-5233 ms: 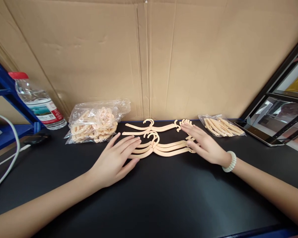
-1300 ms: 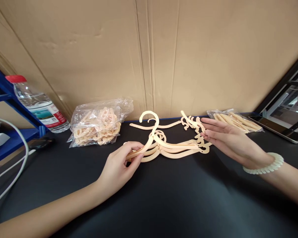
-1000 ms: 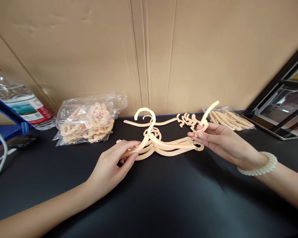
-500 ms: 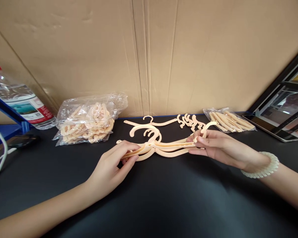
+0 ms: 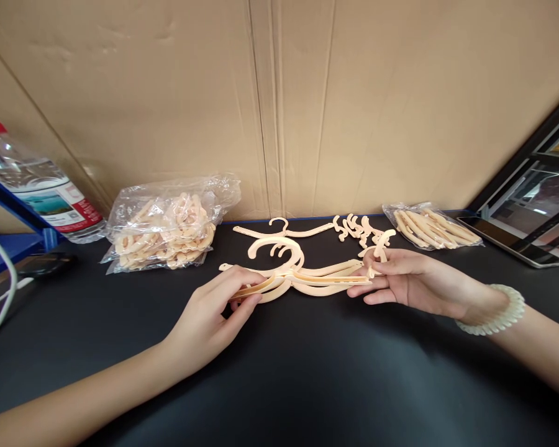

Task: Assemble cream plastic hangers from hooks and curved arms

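Note:
A cream plastic clothes hanger (image 5: 328,279) is held above other hangers, its big hook toward the back. My left hand (image 5: 209,316) is closed on its left arm, thumb in front and fingers behind. My right hand (image 5: 414,278) pinches a small curved hook piece (image 5: 381,247) between thumb and index finger, at the right tip of that hanger; whether the two are joined I cannot tell. The lower fingers of this hand are spread beneath the tip. Under the held hanger, several stacked hangers (image 5: 323,290) lie on the black table (image 5: 279,372).
Farther back lie another hanger (image 5: 307,233) and several small hook pieces (image 5: 353,225). A clear bag of cream parts (image 5: 165,233) is at left, another bag of long parts (image 5: 433,226) at right. A water bottle (image 5: 46,192) and a tablet-like device (image 5: 512,245) stand at the sides.
The small hook piece has turned more upright at the hanger's tip. My right hand's lower fingers have spread and dropped slightly. My left hand keeps its grip, nearly still.

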Action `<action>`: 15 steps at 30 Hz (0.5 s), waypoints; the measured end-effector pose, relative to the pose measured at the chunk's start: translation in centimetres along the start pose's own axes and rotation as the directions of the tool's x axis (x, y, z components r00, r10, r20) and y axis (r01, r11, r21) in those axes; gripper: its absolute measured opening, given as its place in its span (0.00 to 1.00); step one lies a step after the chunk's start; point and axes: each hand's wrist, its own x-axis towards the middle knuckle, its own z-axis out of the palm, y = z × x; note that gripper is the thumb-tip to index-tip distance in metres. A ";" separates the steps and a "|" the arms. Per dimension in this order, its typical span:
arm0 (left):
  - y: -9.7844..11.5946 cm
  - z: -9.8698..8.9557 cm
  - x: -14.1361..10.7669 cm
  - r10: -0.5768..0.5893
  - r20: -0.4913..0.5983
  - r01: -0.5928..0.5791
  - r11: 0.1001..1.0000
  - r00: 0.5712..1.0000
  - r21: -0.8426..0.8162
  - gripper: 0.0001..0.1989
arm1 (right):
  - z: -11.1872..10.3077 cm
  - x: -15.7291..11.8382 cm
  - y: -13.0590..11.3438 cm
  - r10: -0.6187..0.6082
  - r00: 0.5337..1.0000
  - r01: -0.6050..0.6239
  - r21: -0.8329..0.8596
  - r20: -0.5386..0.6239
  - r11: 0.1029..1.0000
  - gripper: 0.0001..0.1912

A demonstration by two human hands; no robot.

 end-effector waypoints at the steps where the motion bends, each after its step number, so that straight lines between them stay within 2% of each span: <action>1: 0.0 0.0 0.0 0.000 -0.002 0.000 1.000 1.000 0.002 0.07 | 0.0 0.0 0.0 0.006 1.000 -0.006 -0.002 0.004 1.000 0.09; 8: 0.0 0.0 0.0 -0.004 -0.003 0.004 1.000 1.000 0.025 0.07 | -0.1 0.0 0.1 0.042 0.997 -0.041 -0.017 0.059 0.999 0.08; 15: 0.1 -0.1 0.0 -0.029 0.008 0.029 0.999 1.000 0.017 0.08 | 0.2 0.0 0.0 0.027 1.000 -0.026 -0.074 0.008 0.997 0.09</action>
